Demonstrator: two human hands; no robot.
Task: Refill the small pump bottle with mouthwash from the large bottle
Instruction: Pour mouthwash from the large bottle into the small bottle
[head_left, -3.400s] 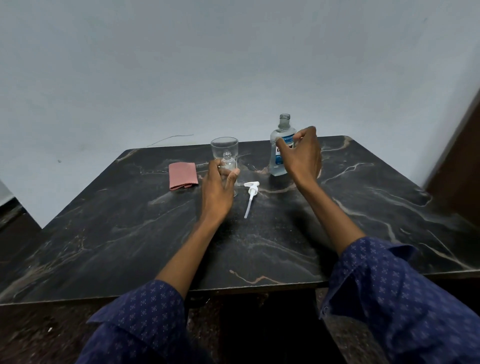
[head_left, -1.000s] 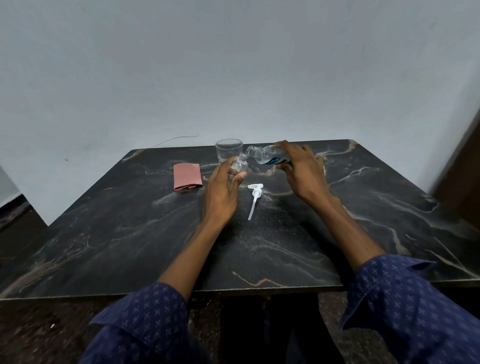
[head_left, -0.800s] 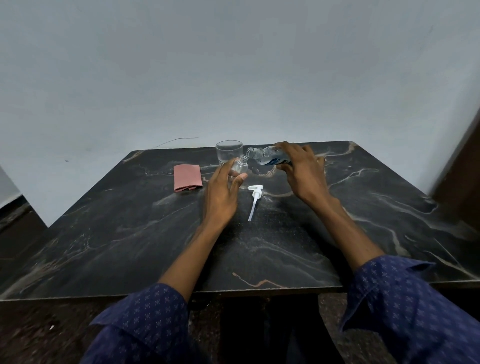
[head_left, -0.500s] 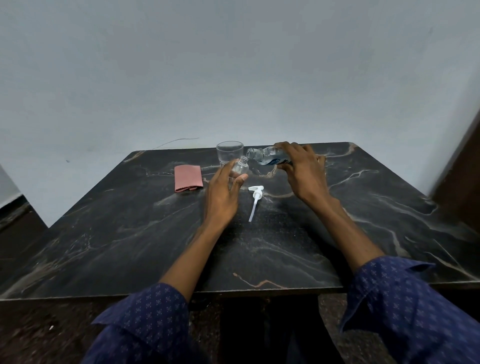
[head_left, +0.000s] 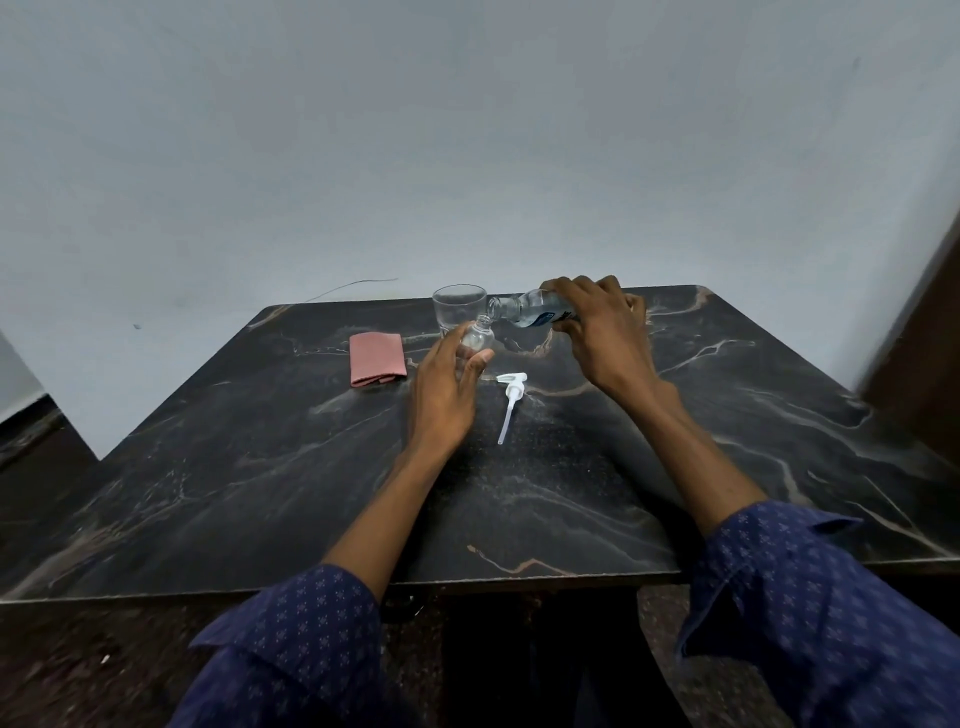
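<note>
My left hand (head_left: 445, 392) grips the small clear pump bottle (head_left: 479, 335), which is uncapped and leans slightly to the right. My right hand (head_left: 605, 332) holds the large clear mouthwash bottle (head_left: 524, 310) with a blue label, tipped almost on its side. Its open mouth sits just above the small bottle's neck. The white pump head (head_left: 511, 397) with its dip tube lies flat on the table between my two hands. I cannot tell whether liquid is flowing.
A clear drinking glass (head_left: 458, 310) stands just behind the small bottle. A folded pink cloth (head_left: 376, 359) lies to the left of my left hand. The dark marble table (head_left: 260, 493) ends at a grey wall behind.
Since 3.4 s ago my right hand lifted the large bottle and tipped it over the small one. Over the last second both hands and bottles have barely moved.
</note>
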